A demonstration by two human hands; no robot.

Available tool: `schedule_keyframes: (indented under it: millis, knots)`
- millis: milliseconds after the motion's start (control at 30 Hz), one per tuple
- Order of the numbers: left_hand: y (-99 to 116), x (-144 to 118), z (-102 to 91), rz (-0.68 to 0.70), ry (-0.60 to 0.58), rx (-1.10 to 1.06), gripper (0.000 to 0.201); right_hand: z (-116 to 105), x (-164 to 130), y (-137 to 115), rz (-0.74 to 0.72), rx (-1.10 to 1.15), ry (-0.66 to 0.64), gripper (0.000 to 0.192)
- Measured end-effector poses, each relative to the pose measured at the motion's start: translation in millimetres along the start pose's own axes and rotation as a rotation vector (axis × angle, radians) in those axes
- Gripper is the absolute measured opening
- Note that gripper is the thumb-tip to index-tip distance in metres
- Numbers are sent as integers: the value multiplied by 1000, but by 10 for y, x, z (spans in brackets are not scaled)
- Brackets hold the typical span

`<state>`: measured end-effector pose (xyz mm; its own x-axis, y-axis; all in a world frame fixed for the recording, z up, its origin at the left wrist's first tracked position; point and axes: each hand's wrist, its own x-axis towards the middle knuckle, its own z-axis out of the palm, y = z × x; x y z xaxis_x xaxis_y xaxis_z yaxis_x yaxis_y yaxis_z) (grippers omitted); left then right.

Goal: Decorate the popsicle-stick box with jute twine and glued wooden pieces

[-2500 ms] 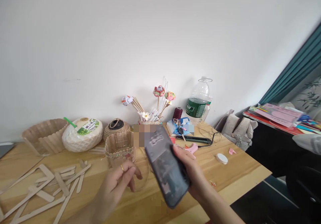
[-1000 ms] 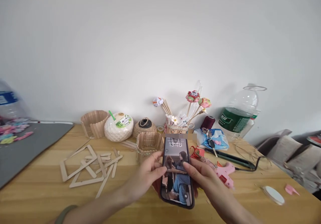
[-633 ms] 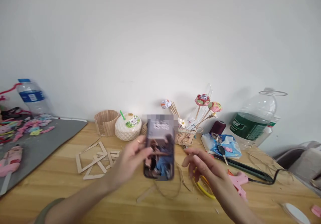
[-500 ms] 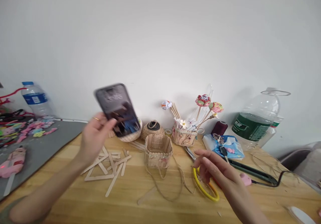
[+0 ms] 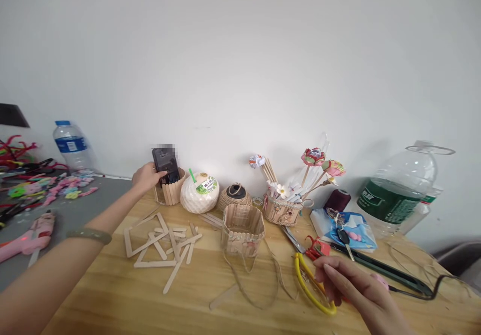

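My left hand (image 5: 147, 177) reaches to the back of the table and is closed on a dark smartphone (image 5: 166, 164). The phone stands nearly upright, its lower end inside a round holder made of wooden sticks (image 5: 172, 193) against the wall. Loosely curled, my right hand (image 5: 347, 282) hovers at the front right with nothing visible in it. Close to its fingertips are yellow-handled scissors (image 5: 310, 291) and a small red item (image 5: 317, 248). A square wooden-stick box (image 5: 243, 240) with twine (image 5: 259, 306) around it sits mid-table.
Flat wooden sticks (image 5: 171, 270) lie scattered at centre left. Along the wall stand a white coconut (image 5: 199, 193), a twine spool (image 5: 235, 197), a flower holder (image 5: 281, 210) and a large bottle (image 5: 398, 190). A pink glue gun (image 5: 33, 237) rests on the grey mat (image 5: 84, 207).
My left hand has carried the phone back and down from mid-air into the round stick holder. My right hand stays near the scissors. The view has shifted a little.
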<state>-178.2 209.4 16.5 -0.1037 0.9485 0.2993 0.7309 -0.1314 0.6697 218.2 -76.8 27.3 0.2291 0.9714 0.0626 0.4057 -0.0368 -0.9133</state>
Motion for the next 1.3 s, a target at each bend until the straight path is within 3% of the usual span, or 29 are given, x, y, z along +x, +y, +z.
schedule_keyframes:
  millis: [100,233,300,400,467,567,700,767,800,867,900,1000,1133,1300]
  knots:
    - [-46,32,71,-65,18,92,21,-4,7,13,1,-6,-30,31]
    - [-32,16,101,-51,58,125,22,13,49,74,-19,-30,-65,33]
    - [11,14,67,-44,140,109,27,26,68,104,-23,-30,-65,35]
    - [144,-28,-11,-9,357,51,34,46,95,137,-34,-20,-45,38]
    - [286,-149,-19,52,498,-5,32,72,129,158,-47,-23,-34,38]
    - [568,-546,127,247,513,-91,28,158,231,192,-86,-65,-13,35]
    - [999,-1318,510,640,176,-110,14,383,427,214,-247,-228,24,33]
    - [1196,-1641,675,971,-43,-45,19,512,512,218,-309,-354,44,38]
    - [1281,-1757,740,1038,-100,24,26,571,546,221,-327,-411,55,42]
    - [1408,-1887,839,1050,-189,164,42,668,597,231,-329,-498,57,51]
    - [1449,-1905,877,1032,-245,228,40,703,615,238,-323,-525,49,53]
    - [1490,-1838,958,1000,-413,334,13,762,644,250,-261,-564,-20,53]
    - [1476,-1676,969,998,-574,302,14,764,647,248,-207,-528,-136,37]
    - [1477,-1534,849,940,-772,198,14,732,622,262,-213,-509,-167,26]
